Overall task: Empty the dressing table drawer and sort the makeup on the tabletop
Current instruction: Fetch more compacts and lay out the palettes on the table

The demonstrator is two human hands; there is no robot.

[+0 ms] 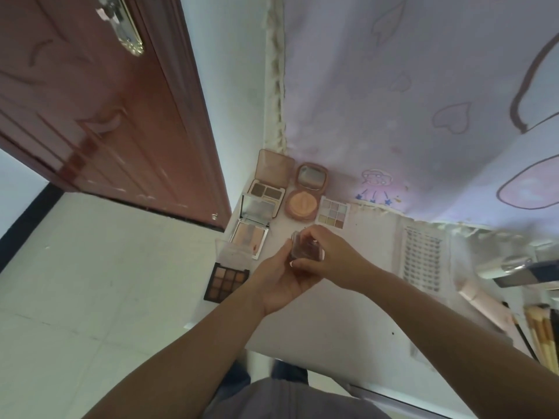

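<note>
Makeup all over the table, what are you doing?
A person is sorting makeup on the table. Both hands, left hand and right hand, hold a small brown compact above it. Five open palettes lie at the left edge, with brushes on the right.

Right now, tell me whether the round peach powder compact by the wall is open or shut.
Open. The round compact lies on the tabletop with its lid swung back, mirror facing up, and the peach powder pan exposed.

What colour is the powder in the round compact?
Peachy orange, in the round compact; head view shows it.
</note>
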